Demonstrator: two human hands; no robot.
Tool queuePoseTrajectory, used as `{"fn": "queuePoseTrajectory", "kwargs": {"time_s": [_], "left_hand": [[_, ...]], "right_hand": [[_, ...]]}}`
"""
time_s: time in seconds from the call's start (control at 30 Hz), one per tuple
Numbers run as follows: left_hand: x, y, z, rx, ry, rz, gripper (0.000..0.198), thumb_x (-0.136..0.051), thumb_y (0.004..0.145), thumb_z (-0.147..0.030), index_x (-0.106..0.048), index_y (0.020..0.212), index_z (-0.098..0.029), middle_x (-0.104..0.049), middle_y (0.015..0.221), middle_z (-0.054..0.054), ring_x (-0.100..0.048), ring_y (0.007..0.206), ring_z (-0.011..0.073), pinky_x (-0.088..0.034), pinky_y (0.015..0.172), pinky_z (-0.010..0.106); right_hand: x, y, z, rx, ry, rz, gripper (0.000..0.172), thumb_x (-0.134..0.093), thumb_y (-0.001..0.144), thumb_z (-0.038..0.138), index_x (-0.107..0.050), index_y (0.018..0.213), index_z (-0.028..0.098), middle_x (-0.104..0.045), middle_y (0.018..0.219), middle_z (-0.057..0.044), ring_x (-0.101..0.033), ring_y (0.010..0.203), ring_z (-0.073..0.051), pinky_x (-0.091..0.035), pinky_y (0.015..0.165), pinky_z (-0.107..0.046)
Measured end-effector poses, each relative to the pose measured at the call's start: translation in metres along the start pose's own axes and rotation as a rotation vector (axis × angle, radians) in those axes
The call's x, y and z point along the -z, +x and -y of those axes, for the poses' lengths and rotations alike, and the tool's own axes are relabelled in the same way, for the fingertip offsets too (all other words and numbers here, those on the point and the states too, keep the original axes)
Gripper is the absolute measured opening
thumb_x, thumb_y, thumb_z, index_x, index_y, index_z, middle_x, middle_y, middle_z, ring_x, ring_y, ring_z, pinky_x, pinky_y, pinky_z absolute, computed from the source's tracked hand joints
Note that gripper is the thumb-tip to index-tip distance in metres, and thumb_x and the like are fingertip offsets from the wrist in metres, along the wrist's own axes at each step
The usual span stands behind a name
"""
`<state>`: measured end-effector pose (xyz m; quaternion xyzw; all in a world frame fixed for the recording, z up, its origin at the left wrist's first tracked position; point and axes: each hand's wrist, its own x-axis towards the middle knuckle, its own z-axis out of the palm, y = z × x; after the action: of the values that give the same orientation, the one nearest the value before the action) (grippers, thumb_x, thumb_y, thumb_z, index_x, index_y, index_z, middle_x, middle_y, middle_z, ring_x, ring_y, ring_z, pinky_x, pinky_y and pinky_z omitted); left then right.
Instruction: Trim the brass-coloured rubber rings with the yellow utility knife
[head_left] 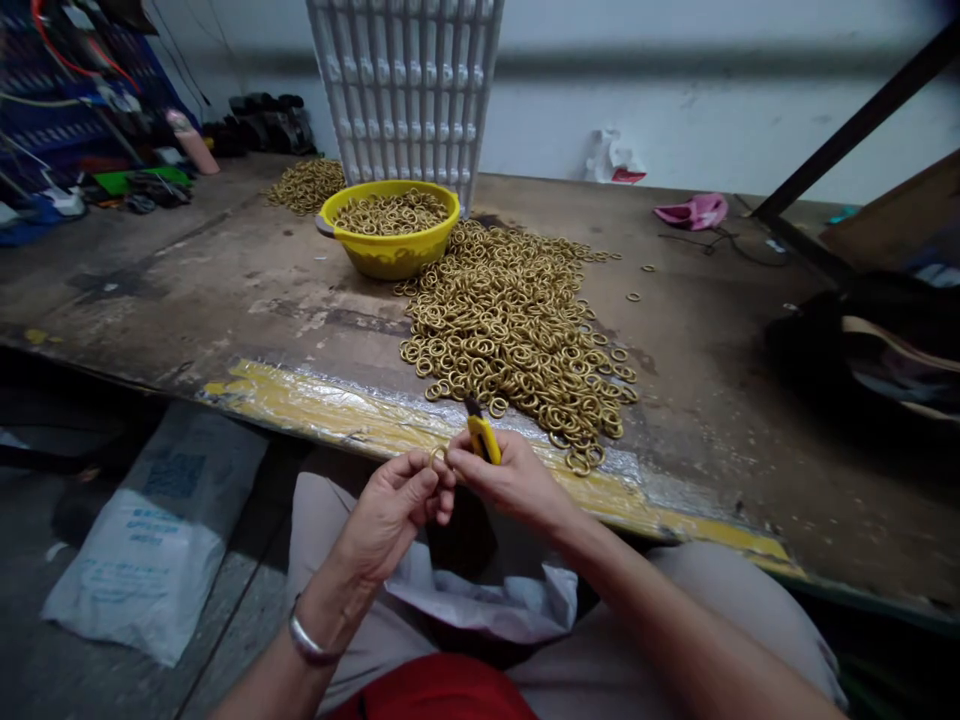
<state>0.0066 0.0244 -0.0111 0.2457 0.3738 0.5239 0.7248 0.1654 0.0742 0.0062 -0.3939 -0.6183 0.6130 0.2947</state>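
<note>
Left hand [397, 500], seen in the head view, pinches a single brass-coloured ring [437, 453] between thumb and fingers, just off the near edge of the tabletop [247, 290]. Right hand [510, 475] has a yellow cutter [486, 442] lodged between thumb and forefinger, its dark end pointing toward the far edge, while its fingertips come up to the ring's right side; whether they grip it as well is too small to tell. Below both hands, a white bag [517, 605] gapes between the person's knees. Just beyond the near edge, a broad heap of rings [510, 320] spreads across the middle of the tabletop, and yellow tape [322, 402] runs along that edge. Behind the heap's left side, a yellow bowl [394, 258] full of rings stands toward the far edge, in front of an upright ribbed panel [409, 90]. A smaller pile [306, 186] lies behind the bowl, to its left. Near the far left corner stands a pink bottle [193, 143]; a pink cloth [694, 211] lies by the far edge, right of the heap.
</note>
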Motion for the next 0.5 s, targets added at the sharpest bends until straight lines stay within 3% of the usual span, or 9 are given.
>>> {"fn": "queuePoseTrajectory", "kwargs": {"time_s": [0.1,0.2,0.5], "left_hand": [[0.002,0.0,-0.003,-0.061,0.103,-0.058,0.029,-0.079,0.07,-0.035,-0.063,0.075,-0.012,-0.059,0.067,0.001,-0.053,0.056,0.0096,-0.044,0.053,0.021],[0.007,-0.001,-0.005,-0.154,0.261,-0.073,0.027,-0.075,0.074,-0.037,-0.062,0.075,-0.014,-0.056,0.061,-0.001,-0.05,0.054,0.0096,-0.042,0.055,0.021],[0.011,-0.004,-0.011,-0.274,0.623,-0.028,0.021,-0.057,0.088,-0.031,-0.055,0.072,-0.017,-0.047,0.066,-0.001,-0.043,0.063,0.0118,-0.035,0.063,0.023]], "right_hand": [[0.003,-0.004,-0.001,0.204,-0.661,-0.107,0.009,-0.053,0.082,0.018,-0.055,0.073,0.017,-0.055,0.067,0.0,-0.048,0.063,-0.012,-0.032,0.06,-0.024],[0.004,-0.008,-0.002,0.234,-1.06,-0.096,0.006,-0.054,0.08,0.014,-0.058,0.082,0.018,-0.061,0.078,-0.003,-0.052,0.068,-0.014,-0.03,0.061,-0.025],[-0.002,-0.003,-0.002,0.114,-1.22,-0.038,0.012,-0.052,0.084,0.015,-0.059,0.093,0.019,-0.068,0.087,-0.005,-0.06,0.073,-0.018,-0.031,0.06,-0.026]]}}
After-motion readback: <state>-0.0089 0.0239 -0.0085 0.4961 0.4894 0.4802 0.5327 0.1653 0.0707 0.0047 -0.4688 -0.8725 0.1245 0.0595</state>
